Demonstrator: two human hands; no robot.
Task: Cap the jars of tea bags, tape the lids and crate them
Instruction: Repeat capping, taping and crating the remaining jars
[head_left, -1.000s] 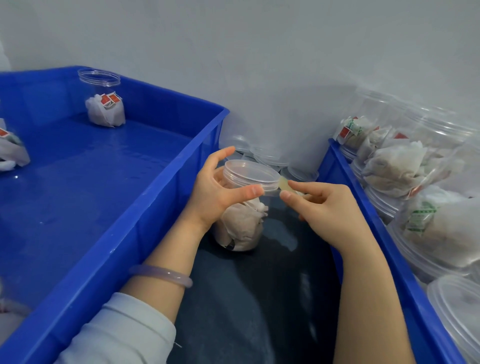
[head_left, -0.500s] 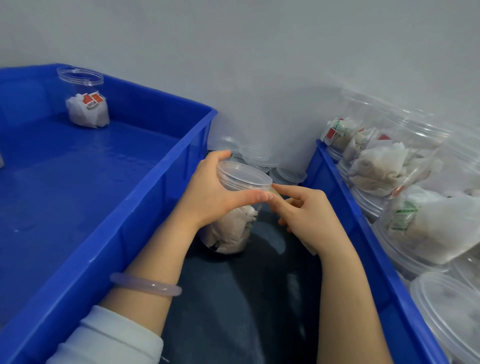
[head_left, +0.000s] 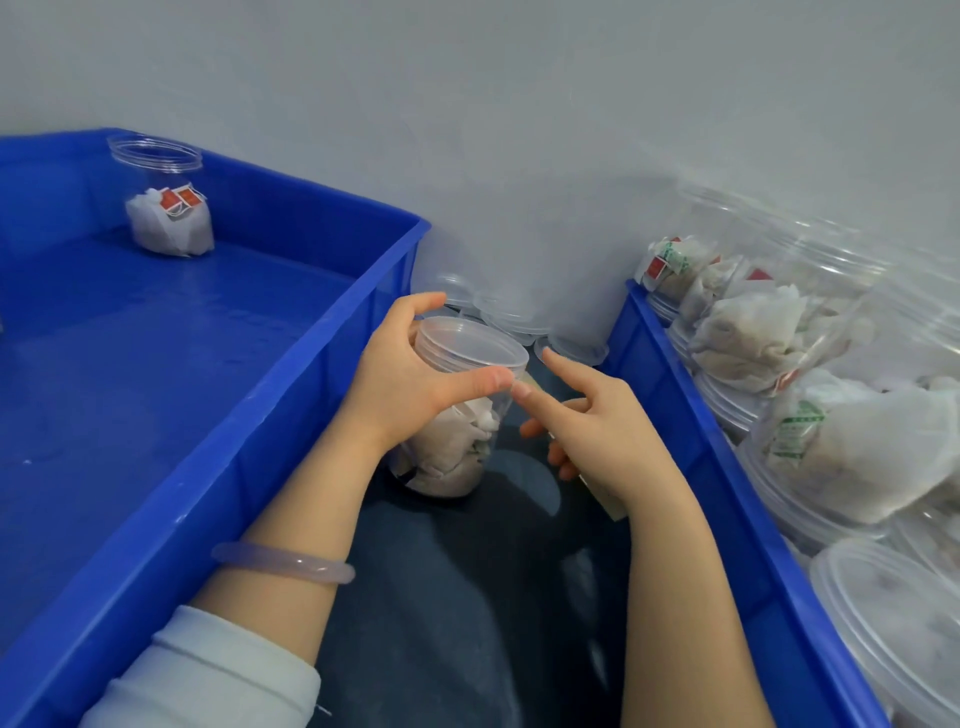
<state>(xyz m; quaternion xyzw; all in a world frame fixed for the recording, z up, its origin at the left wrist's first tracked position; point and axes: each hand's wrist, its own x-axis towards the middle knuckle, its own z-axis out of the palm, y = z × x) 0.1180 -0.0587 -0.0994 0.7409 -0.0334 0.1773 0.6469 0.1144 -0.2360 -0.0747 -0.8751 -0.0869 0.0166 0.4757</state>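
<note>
A clear plastic jar of tea bags (head_left: 457, 452) stands on the dark surface between two blue crates, with a clear lid (head_left: 467, 348) on top. My left hand (head_left: 405, 384) grips the jar just under the lid, thumb across the front. My right hand (head_left: 608, 431) touches the jar's side with its thumb tip, right next to my left thumb. Its index finger points up beside the lid rim. A yellowish strip of tape lies under those thumbs at the lid's edge, mostly hidden. A tan object (head_left: 608, 501) shows under my right palm.
The large blue crate (head_left: 260, 395) on the left holds one uncapped jar of tea bags (head_left: 166, 208) in its far corner. The right blue crate (head_left: 691, 415) is piled with jars of tea bags (head_left: 779, 338) lying on their sides. Loose clear lids (head_left: 519, 317) sit against the wall behind.
My right hand has brought the tape strip up to the jar's lid edge and now presses there with the thumb. Its index finger has lifted away. My left hand keeps its hold.
</note>
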